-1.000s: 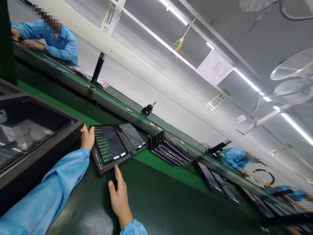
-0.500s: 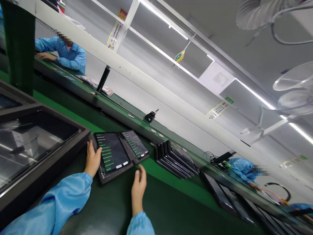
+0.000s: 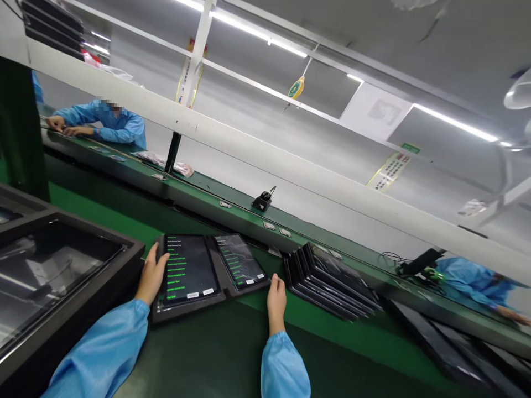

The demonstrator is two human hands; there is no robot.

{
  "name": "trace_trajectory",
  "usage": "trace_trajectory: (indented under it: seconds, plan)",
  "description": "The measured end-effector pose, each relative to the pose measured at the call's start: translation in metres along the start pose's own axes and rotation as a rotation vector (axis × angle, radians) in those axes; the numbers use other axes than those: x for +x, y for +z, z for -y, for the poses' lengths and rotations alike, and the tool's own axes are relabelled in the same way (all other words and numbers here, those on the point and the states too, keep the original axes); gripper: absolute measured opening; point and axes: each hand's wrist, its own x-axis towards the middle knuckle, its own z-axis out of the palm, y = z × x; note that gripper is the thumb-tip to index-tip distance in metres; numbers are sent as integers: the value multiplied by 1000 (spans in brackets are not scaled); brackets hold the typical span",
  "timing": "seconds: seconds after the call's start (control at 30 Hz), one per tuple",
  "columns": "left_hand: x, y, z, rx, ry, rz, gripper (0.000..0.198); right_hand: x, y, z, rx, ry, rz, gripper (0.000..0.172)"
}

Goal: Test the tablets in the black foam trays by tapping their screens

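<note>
Two tablets with lines of green text on black screens lie side by side in a dark grey tray [image 3: 182,310]. The left tablet [image 3: 193,271] is the larger-looking one; the right tablet [image 3: 240,262] sits beyond a dark divider. My left hand [image 3: 151,276] grips the tray's left side, thumb on top near the tablet's edge. At the tray's right corner my right hand [image 3: 276,301] has its fingers closed on the edge, the fingertips partly hidden. White labels mark the lower edges of both screens.
Several dark tablets lean in an overlapping row [image 3: 327,282] to the right. A large dark frame with a glossy panel [image 3: 62,265] stands at left. Along the bench runs a green ledge [image 3: 207,202] with small parts and a black device [image 3: 263,200]. Co-workers in blue sit beyond it.
My right hand has moved right and up to the tray's right corner, its fingers closing there. My left hand stays on the left side. The camera view has rotated.
</note>
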Motion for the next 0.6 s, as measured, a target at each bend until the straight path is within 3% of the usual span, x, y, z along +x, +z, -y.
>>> trace_trajectory:
  seconds: [0.2,0.27,0.33,0.4,0.5,0.53,0.6]
  plan:
    - [46,11,-7,105,4,49,35,-38,-44,-8,-98,-75,-2,69]
    - [50,13,-13,126,23,53,33,-60,-55,-6,-148,-163,-18,72]
    - [47,16,-23,124,90,64,33,-88,-56,4,-205,-337,-59,60]
    - [38,21,-41,98,201,86,34,-122,-42,19,-219,-567,28,34]
    - [9,29,-80,44,403,120,35,-167,5,47,-139,-765,623,21]
    - [-5,29,-95,33,473,129,37,-176,23,56,-106,-755,712,19]
    - [-35,27,-123,39,617,162,39,-183,56,72,12,-689,739,21]
